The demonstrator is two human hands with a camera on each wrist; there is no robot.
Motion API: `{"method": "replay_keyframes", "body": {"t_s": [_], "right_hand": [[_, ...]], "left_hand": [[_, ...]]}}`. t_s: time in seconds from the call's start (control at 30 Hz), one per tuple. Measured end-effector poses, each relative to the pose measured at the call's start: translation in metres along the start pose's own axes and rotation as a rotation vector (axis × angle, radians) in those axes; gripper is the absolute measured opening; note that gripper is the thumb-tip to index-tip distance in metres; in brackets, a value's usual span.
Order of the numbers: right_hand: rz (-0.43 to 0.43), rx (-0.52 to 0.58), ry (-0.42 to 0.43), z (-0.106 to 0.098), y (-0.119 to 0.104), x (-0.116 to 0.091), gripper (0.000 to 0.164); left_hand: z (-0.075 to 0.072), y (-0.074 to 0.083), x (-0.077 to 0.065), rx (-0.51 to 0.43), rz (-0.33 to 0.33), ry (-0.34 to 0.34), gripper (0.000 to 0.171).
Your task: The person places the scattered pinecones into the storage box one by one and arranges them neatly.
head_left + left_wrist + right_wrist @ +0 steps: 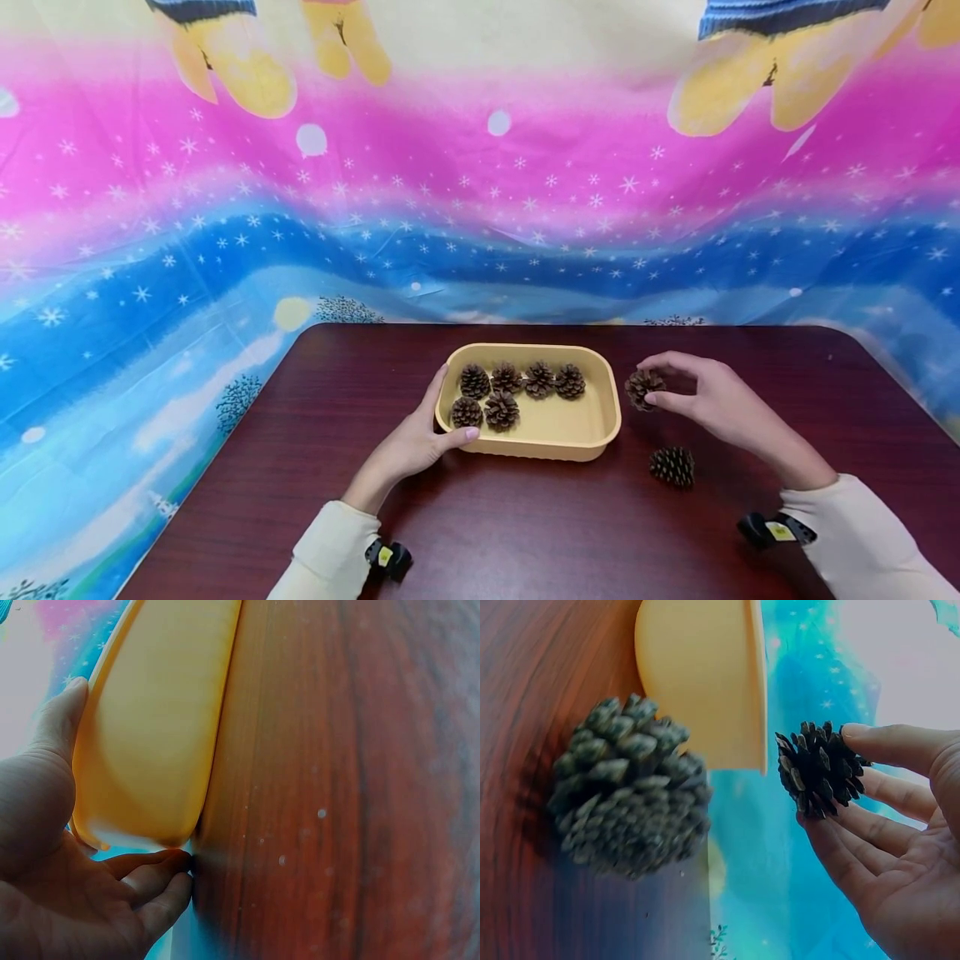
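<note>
A yellow rectangular box (pixel 566 425) stands on the table with several brown pine cones (pixel 502 411) grouped in its left and back part. My left hand (pixel 411 444) holds the box by its left end, thumb at the front rim and fingers round the end wall; the left wrist view shows this hand (pixel 82 892) close against the box's yellow wall (pixel 161 727). Just off the box's right end, my right hand (pixel 720 398) pinches a pine cone (pixel 643 389) between thumb and fingers, raised off the table in the right wrist view. Nearer me, another pine cone (pixel 672 467) lies on the table.
The dark red-brown wooden table (pixel 525 525) has rounded far corners. Behind it and on the left hangs a colourful cloth (pixel 450 192) with snowflakes. Black wrist straps (pixel 776 530) sit at both sleeves.
</note>
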State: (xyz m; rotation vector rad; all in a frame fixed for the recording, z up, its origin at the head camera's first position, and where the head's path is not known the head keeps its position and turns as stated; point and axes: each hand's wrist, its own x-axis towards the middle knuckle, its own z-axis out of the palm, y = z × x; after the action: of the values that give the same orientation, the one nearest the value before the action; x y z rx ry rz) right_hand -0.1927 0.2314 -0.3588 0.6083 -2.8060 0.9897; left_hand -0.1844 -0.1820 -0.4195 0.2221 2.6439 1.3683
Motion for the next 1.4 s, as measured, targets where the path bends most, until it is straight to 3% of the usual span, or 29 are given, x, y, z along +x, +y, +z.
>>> {"method": "replay_keyframes", "body": {"t_s": [0.43,1.4], "right_hand": [[-0.030,0.044,0.013,0.012,-0.025,0.010,0.033],[-0.102,0.109,-0.041,0.077,-0.051,0.042,0.033]], "left_hand": [[0.000,-0.002,-0.001,0.001,0.006,0.004,0.113],[0.000,-0.001,-0.001,0.020,-0.003,0.000,0.113]]}}
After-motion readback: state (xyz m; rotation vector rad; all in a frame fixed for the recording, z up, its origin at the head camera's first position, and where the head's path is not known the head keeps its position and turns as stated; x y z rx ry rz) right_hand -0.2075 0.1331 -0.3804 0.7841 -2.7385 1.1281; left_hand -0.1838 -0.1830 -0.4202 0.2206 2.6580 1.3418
